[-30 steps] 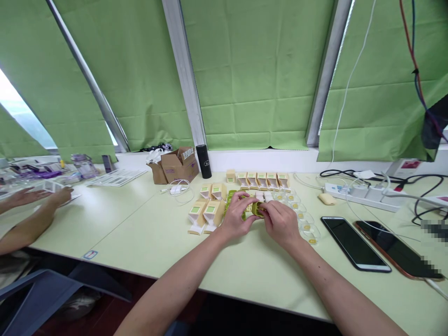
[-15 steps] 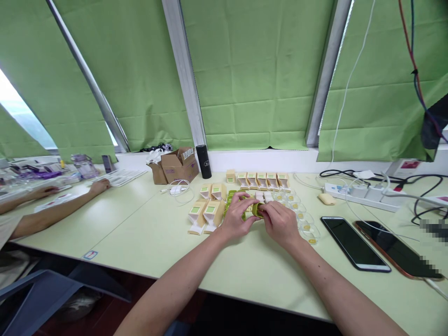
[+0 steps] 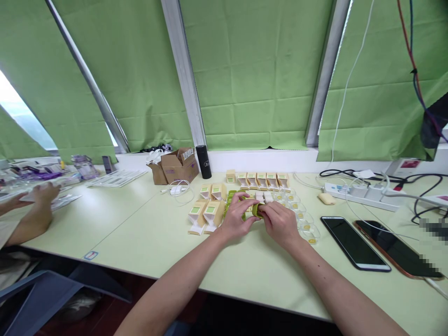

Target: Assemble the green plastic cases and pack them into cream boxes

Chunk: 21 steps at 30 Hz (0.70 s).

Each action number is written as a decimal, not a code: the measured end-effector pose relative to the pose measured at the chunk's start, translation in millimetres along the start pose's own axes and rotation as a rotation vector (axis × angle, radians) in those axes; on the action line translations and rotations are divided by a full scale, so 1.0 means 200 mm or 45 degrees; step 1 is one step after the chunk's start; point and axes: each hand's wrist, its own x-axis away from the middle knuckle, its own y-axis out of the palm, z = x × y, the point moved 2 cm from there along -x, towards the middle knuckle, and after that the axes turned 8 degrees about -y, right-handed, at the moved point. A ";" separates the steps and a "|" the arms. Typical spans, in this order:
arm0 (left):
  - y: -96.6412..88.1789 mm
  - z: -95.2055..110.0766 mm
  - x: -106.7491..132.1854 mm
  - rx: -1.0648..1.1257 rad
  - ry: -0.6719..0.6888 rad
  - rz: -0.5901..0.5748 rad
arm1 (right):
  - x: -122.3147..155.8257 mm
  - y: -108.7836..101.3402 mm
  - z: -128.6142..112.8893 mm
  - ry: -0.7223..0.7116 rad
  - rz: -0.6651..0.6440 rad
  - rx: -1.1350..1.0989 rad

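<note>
two hands: left hand [image 3: 235,220] and right hand [image 3: 283,224] meet over the counter [image 3: 140,235], fingertips close together.
green cup: a small green cup [image 3: 257,211] is raised between the hands.
left fingers: curved partly closed, thumb below and fingertips above, with hold of the cup.
right fingers: drawn together at the cup's right side; exact grip hidden, cannot tell what they pinch.
green pieces: more green pieces [image 3: 229,198] lie just behind the left hand, partly covered by it.
cream boxes: four cream boxes [image 3: 213,215] stand left of the left hand, flaps open at the front.
back row: five open boxes [image 3: 262,180] stand side by side, with one single box [image 3: 230,176] just to their left.
clear cups: a curved line of clear cups [image 3: 305,216] with yellow spots runs beside the right hand.
phones: dark phone [image 3: 355,243] and brown-edged phone [image 3: 395,248] lie to the right.
</note>
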 end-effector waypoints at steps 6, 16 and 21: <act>0.01 -0.02 0.00 -0.013 0.003 -0.004 | 0.00 0.00 0.01 -0.008 -0.048 0.042; -0.03 -0.01 -0.02 -0.115 -0.050 0.097 | 0.01 -0.03 0.03 0.107 -0.018 -0.150; -0.02 0.00 -0.02 -0.122 -0.039 0.075 | 0.03 0.01 0.03 0.148 -0.050 -0.241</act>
